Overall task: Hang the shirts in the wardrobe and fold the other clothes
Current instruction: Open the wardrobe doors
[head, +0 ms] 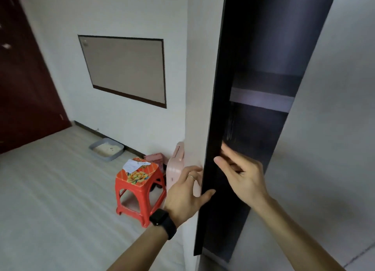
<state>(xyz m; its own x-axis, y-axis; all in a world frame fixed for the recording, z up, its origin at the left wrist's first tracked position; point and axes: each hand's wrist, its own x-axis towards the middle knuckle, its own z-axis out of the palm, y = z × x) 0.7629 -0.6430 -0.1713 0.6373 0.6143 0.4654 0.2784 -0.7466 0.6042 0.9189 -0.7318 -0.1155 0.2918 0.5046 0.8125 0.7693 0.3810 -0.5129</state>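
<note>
Black laminate runs down the edge of the tall wardrobe door (215, 88), which is pale on its outer face and stands ajar, edge-on to the camera. The left hand (186, 189) grasps this door low down: its fingers lie on the pale outer face and its thumb hooks round the black edge, a hold that suits swinging the door on its hinges. The right hand (241, 173) is released, its fingers loosely extended against or just beside the door's dark inner side; whether they actually touch it I cannot tell. It looks placed to steady or guide the door.

Between the door and a pale side panel is the dark wardrobe (274, 47), directly ahead, with one grey shelf (261, 99) across it. Nothing to hang or fold shows in this view, so the step is probably only working the door.

Pale wood-look floor (50, 189) fills the room to the left, below a white wall (121, 11) with a beige recessed panel (125, 70) framed in dark trim. A red plastic stool (140, 187) with a flowered top stands near the door. Farther back, a grey tray (106, 149) of sandy fill sits against the wall, and a dark red room door (24, 88) stands at far left.
</note>
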